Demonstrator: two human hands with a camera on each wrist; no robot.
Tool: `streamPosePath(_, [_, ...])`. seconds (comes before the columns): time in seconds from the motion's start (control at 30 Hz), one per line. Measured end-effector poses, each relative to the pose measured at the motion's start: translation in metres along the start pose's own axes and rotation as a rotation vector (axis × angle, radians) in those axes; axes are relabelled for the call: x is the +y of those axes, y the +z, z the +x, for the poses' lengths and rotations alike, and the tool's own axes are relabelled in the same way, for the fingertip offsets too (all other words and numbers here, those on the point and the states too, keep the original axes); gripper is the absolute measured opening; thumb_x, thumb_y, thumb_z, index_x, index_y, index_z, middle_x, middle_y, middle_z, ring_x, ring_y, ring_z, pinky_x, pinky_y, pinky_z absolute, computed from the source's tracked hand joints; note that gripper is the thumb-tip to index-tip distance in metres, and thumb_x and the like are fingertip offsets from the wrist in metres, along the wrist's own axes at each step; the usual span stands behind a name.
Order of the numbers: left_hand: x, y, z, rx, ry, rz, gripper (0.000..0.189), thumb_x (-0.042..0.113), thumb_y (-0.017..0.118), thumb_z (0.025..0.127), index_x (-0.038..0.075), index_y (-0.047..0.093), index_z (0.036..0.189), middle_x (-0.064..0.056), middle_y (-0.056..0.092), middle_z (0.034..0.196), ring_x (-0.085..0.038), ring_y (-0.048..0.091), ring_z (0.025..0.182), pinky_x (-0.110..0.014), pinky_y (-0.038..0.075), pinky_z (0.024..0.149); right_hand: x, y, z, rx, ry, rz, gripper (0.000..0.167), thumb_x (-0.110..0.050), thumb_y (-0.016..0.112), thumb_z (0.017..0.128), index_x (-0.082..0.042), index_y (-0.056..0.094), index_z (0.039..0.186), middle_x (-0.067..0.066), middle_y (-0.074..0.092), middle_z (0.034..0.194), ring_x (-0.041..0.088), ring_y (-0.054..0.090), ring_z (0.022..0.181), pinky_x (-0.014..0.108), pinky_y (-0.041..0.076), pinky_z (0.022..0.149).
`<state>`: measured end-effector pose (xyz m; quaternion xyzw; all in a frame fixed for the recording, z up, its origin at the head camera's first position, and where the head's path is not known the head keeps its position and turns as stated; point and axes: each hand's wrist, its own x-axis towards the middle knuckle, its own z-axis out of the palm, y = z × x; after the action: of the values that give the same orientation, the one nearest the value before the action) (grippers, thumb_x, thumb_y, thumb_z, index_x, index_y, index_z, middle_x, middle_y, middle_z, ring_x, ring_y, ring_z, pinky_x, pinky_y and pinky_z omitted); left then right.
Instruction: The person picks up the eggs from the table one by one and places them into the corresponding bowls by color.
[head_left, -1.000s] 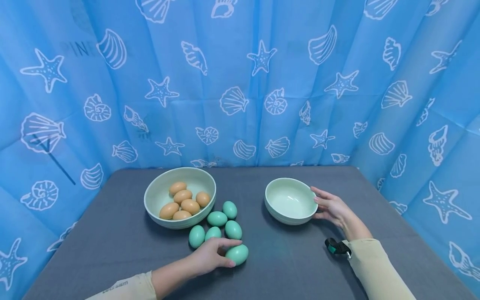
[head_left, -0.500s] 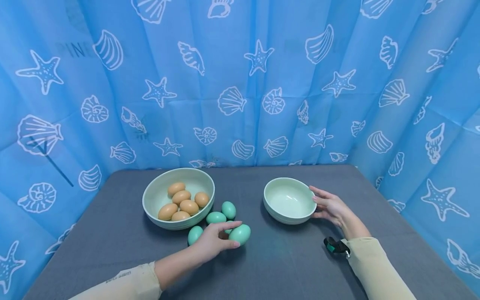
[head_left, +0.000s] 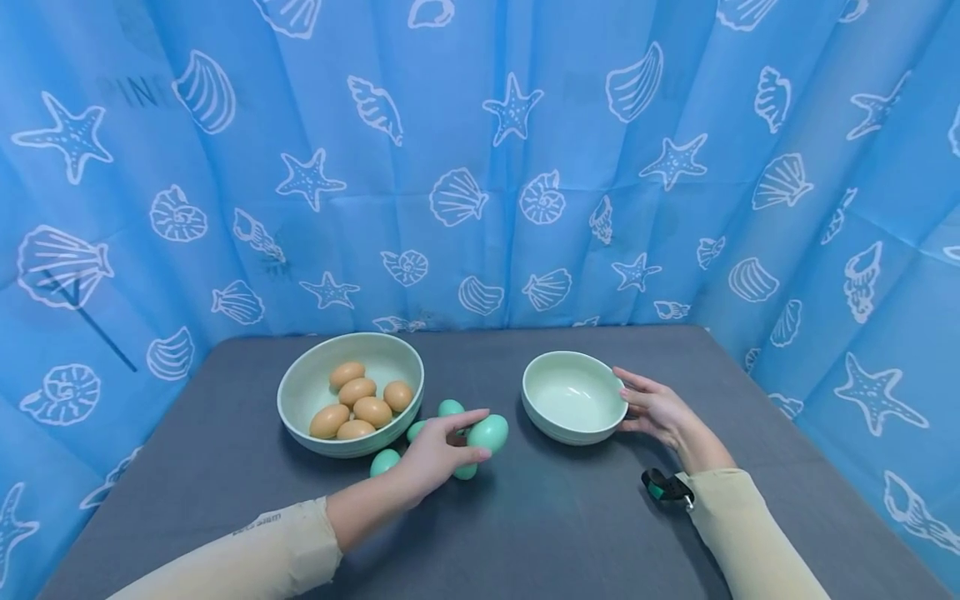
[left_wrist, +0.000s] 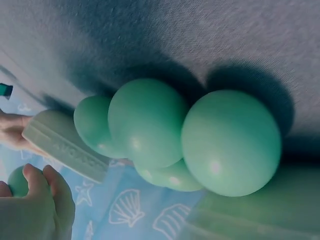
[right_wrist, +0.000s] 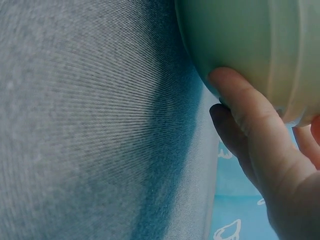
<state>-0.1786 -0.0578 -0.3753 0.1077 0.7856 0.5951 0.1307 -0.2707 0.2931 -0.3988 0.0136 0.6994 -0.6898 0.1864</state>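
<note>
In the head view my left hand (head_left: 431,458) pinches a green egg (head_left: 489,434) between thumb and fingers, above the table and left of the small pale-green bowl (head_left: 573,429). That bowl has nothing inside. My right hand (head_left: 663,417) holds its right side, fingers spread at the rim and outer wall; in the right wrist view fingertips (right_wrist: 230,82) press low on the wall. Several green eggs (head_left: 385,462) lie on the table behind and beneath the left hand, partly hidden by it. They show larger in the left wrist view, where the nearest egg (left_wrist: 232,142) is whole.
A larger pale-green bowl (head_left: 300,425) stands at the left with several brown eggs (head_left: 352,390) in it. Grey cloth covers the table (head_left: 570,517). A blue curtain (head_left: 465,125) with white shells hangs behind. A black strap (head_left: 663,486) is on the right wrist.
My left hand has lifted the green egg off the table and carried it away from me, slightly rightward. The right hand stays at the small bowl. The head view has shifted slightly.
</note>
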Motion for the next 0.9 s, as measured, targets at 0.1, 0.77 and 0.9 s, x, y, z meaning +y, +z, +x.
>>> streamPosePath(0.1, [0.003, 0.001, 0.004, -0.011, -0.012, -0.031, 0.055, 0.014, 0.073, 0.088, 0.011, 0.054, 0.140, -0.012, 0.052, 0.139, -0.021, 0.059, 0.105, -0.036, 0.055, 0.084, 0.000, 0.001, 0.000, 0.004, 0.000, 0.003, 0.058, -0.013, 0.037, 0.106, -0.007, 0.007, 0.156, 0.029, 0.006, 0.157, 0.043, 0.025, 0.139, 0.051, 0.050, 0.094])
streamPosePath(0.77, [0.011, 0.023, 0.030, -0.009, -0.061, -0.173, 0.055, 0.012, 0.070, 0.091, 0.009, 0.051, 0.142, -0.012, 0.052, 0.140, -0.023, 0.062, 0.109, -0.041, 0.053, 0.092, -0.002, 0.002, 0.002, 0.020, 0.011, 0.019, 0.057, -0.011, 0.036, 0.106, -0.008, 0.009, 0.156, 0.027, 0.007, 0.158, 0.047, 0.020, 0.140, 0.055, 0.046, 0.098])
streamPosePath(0.9, [0.011, 0.027, 0.035, -0.002, -0.088, -0.203, 0.055, 0.011, 0.070, 0.091, 0.008, 0.050, 0.142, -0.013, 0.051, 0.140, -0.024, 0.064, 0.106, -0.038, 0.054, 0.090, 0.000, 0.002, 0.002, 0.027, 0.010, 0.018, 0.057, -0.010, 0.036, 0.106, -0.007, 0.009, 0.156, 0.028, 0.008, 0.157, 0.047, 0.021, 0.140, 0.054, 0.048, 0.096])
